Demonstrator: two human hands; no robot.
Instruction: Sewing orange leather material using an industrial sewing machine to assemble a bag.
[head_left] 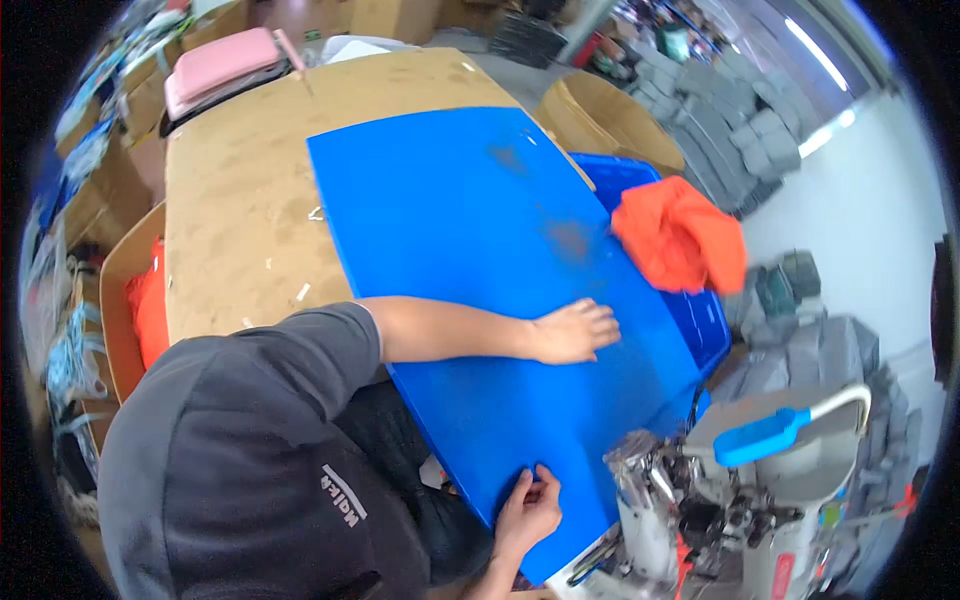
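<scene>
Grey shirt (230,470) of the wearer fills the lower left, nearest the camera; beyond it lies the blue board (450,220), aslant over the brown table (240,230) and bearing dark smudges; both hands are at this board.

Left hand (577,331) lies palm down towards the board's right side, fingers slightly spread, no object seen in its grasp; right hand (530,510) is at the lower end, fingers curled, thumb and forefinger tips close together; whether they pinch anything cannot be told.

Orange cloth (680,235), blurred, lies in and over the blue bin (712,335) beside the board's right edge, apart from both hands; a grey machine (645,510) stands at the lower right, near the right hand.

Step in hand, in my judgement, is smoothing or steadying the board's surface; which of these is not established; the next move probably calls for even palm pressure, with the right fingers clear of the machine.
</scene>
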